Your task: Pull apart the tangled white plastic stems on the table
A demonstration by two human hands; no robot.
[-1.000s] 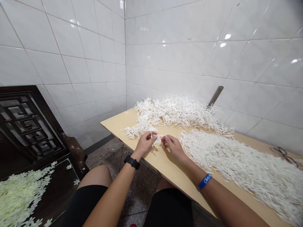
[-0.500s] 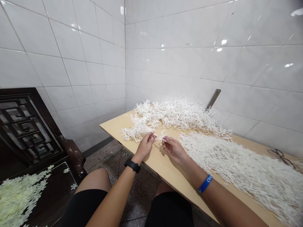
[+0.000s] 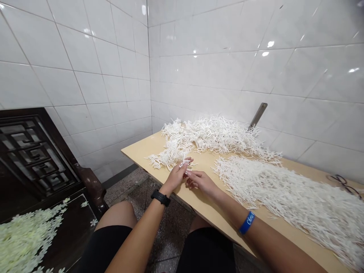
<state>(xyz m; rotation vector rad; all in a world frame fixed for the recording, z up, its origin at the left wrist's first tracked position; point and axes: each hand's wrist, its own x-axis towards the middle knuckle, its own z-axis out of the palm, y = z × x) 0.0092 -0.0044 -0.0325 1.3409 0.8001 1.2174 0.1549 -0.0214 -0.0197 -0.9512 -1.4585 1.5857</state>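
Observation:
Over the near edge of the wooden table, my left hand pinches a thin white branching sprig between thumb and fingers. My right hand meets it from the right, its thumb and forefinger closed at the sprig's lower end. The fingers partly hide the piece. Just behind my left hand lies a small heap of white sprigs, joining a larger tangled pile along the wall. Right of my right hand spreads a wide, flatter pile of short white stems.
The tan table stands against a tiled wall. A metal bar leans there behind the pile. Dark-framed glasses rest at the far right. At left, a dark carved chair holds pale green-white flowers.
My right hand has moved left, closing the gap to my left hand. The sprig, stretched between both hands before, is now gathered at the left fingers.

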